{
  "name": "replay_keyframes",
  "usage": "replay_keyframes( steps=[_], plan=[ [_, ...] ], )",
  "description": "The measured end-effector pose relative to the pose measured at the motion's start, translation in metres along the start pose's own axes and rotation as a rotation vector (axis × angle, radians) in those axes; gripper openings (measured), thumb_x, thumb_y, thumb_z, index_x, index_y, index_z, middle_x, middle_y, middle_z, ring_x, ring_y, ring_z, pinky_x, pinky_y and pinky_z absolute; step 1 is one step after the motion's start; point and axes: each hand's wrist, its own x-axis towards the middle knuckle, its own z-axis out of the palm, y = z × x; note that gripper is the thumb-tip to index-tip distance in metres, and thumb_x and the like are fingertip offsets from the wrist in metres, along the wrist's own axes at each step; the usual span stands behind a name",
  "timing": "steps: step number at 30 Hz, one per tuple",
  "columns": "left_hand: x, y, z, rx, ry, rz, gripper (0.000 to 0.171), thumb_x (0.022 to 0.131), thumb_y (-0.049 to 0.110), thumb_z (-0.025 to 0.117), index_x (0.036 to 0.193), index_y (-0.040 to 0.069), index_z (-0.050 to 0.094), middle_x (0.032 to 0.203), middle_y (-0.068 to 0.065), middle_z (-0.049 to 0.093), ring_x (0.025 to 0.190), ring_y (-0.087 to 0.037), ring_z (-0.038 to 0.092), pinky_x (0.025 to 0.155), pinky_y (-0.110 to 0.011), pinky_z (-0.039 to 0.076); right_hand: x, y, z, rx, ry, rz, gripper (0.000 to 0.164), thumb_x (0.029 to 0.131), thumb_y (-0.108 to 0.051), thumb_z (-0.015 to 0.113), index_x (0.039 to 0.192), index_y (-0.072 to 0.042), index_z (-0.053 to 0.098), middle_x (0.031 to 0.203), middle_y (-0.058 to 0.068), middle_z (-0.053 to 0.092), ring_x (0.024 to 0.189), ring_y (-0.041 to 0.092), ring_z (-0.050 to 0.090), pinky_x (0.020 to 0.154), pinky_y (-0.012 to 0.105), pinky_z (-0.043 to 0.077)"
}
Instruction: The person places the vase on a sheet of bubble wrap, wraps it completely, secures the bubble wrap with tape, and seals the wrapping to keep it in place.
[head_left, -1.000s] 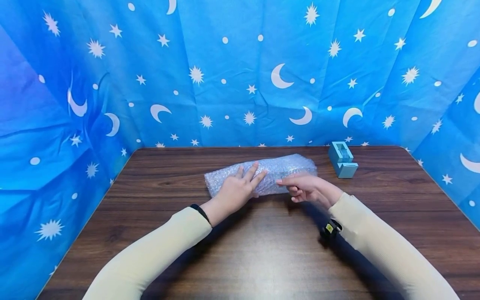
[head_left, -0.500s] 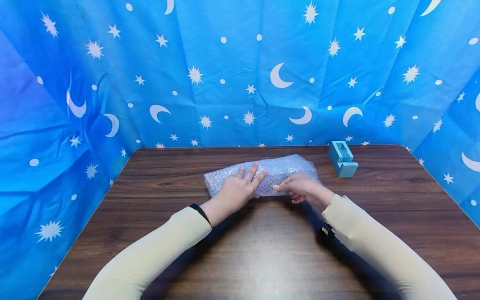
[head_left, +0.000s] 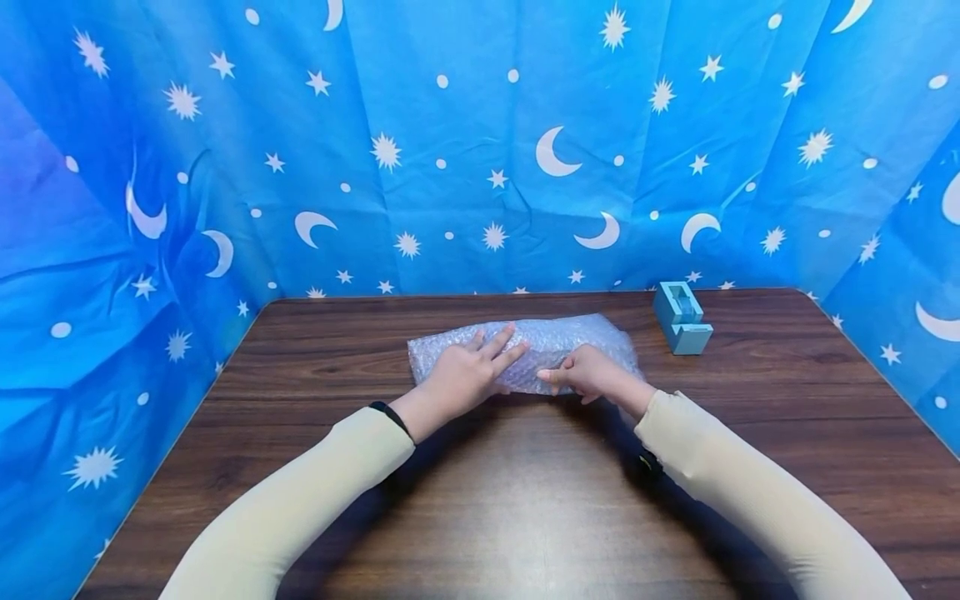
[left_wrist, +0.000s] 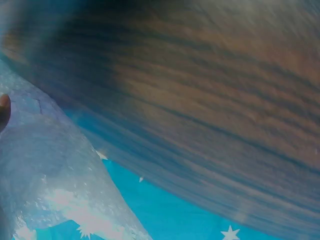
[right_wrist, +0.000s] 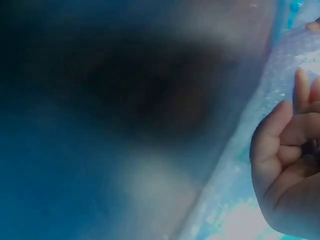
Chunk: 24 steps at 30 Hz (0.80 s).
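Observation:
A long parcel of clear bubble wrap [head_left: 592, 330] lies on the table in the head view. My left hand [head_left: 468, 371] rests flat on its left half, fingers spread and straight. On the right half, my right hand [head_left: 588, 372] has curled fingers, its thumb stretched left and touching the wrap close to the near edge. The right wrist view shows the curled fingers of this right hand [right_wrist: 290, 160] against the bubble wrap [right_wrist: 220, 200]; nothing held shows between them. In the left wrist view the bubble wrap [left_wrist: 55, 155] fills the lower left. What the wrap encloses is hidden.
A light blue tape dispenser [head_left: 682, 319] stands on the dark wooden table [head_left: 480, 508], right of the parcel. A blue cloth [head_left: 480, 150] with white stars and moons hangs behind the table and along both sides.
My right hand has moved a little left along the bubble wrap, its thumb now lower near the near edge. The wrap's right end has sunk slightly. My left hand stays on the parcel.

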Motion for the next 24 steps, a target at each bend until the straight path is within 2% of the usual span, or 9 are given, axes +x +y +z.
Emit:
replay_keyframes(
  steps=[3, 7, 10, 14, 19, 21, 24],
  plan=[
    [0.001, -0.003, 0.000, -0.030, -0.019, -0.001, 0.064, 0.085, 0.046, 0.080, 0.141, 0.020, 0.064, 0.141, -0.011, 0.066, 0.106, -0.033, 0.076, 0.049, -0.024, 0.054, 0.001, 0.001, 0.002, -0.048, 0.016, -0.051, 0.046, 0.101, -0.037, 0.064, 0.077, 0.001, 0.076, 0.047, -0.006, 0.041, 0.045, 0.007, 0.040, 0.052, 0.023, 0.049],
    [0.004, -0.007, 0.000, -0.070, -0.043, -0.028, 0.066, 0.083, 0.047, 0.081, 0.141, 0.021, 0.064, 0.142, -0.010, 0.066, 0.105, -0.032, 0.076, 0.048, -0.023, 0.050, 0.002, -0.003, 0.001, -0.134, 0.036, -0.126, 0.044, 0.100, -0.032, 0.066, 0.071, 0.000, 0.073, 0.047, -0.005, 0.041, 0.044, 0.008, 0.039, 0.048, 0.021, 0.037],
    [0.007, -0.010, -0.001, -0.097, -0.082, -0.048, 0.068, 0.082, 0.047, 0.081, 0.142, 0.022, 0.062, 0.144, -0.009, 0.064, 0.107, -0.030, 0.076, 0.048, -0.024, 0.049, 0.003, -0.007, 0.000, -0.221, 0.036, -0.151, 0.044, 0.098, -0.032, 0.069, 0.067, 0.000, 0.071, 0.046, -0.006, 0.040, 0.044, 0.007, 0.039, 0.046, 0.021, 0.033],
    [0.008, -0.012, -0.002, -0.121, -0.133, -0.069, 0.069, 0.084, 0.047, 0.080, 0.145, 0.022, 0.060, 0.147, -0.009, 0.061, 0.112, -0.028, 0.075, 0.051, -0.025, 0.052, 0.003, -0.009, 0.002, -0.269, 0.035, -0.171, 0.045, 0.096, -0.034, 0.071, 0.065, -0.002, 0.072, 0.045, -0.008, 0.041, 0.043, 0.006, 0.040, 0.046, 0.020, 0.033],
    [0.005, -0.012, 0.000, -0.143, -0.114, -0.088, 0.069, 0.085, 0.045, 0.080, 0.146, 0.021, 0.058, 0.149, -0.010, 0.060, 0.114, -0.029, 0.074, 0.058, -0.028, 0.059, 0.003, -0.004, -0.003, -0.182, -0.008, -0.183, 0.044, 0.099, -0.034, 0.067, 0.073, 0.001, 0.074, 0.047, -0.007, 0.045, 0.044, 0.007, 0.043, 0.048, 0.021, 0.039],
    [0.002, -0.011, 0.001, -0.149, -0.091, -0.093, 0.068, 0.085, 0.044, 0.080, 0.146, 0.021, 0.058, 0.149, -0.010, 0.060, 0.113, -0.031, 0.074, 0.062, -0.030, 0.061, 0.003, -0.001, -0.005, -0.095, -0.052, -0.170, 0.048, 0.104, -0.036, 0.059, 0.081, 0.003, 0.075, 0.050, -0.005, 0.049, 0.047, 0.008, 0.046, 0.050, 0.022, 0.043],
    [-0.004, -0.010, 0.004, -0.142, -0.053, -0.083, 0.066, 0.086, 0.043, 0.080, 0.145, 0.022, 0.059, 0.148, -0.010, 0.061, 0.112, -0.033, 0.074, 0.065, -0.033, 0.063, 0.002, 0.002, -0.007, 0.042, -0.099, -0.131, 0.064, 0.110, -0.044, 0.040, 0.092, 0.007, 0.076, 0.052, -0.003, 0.053, 0.049, 0.010, 0.048, 0.052, 0.023, 0.046]
  ],
)
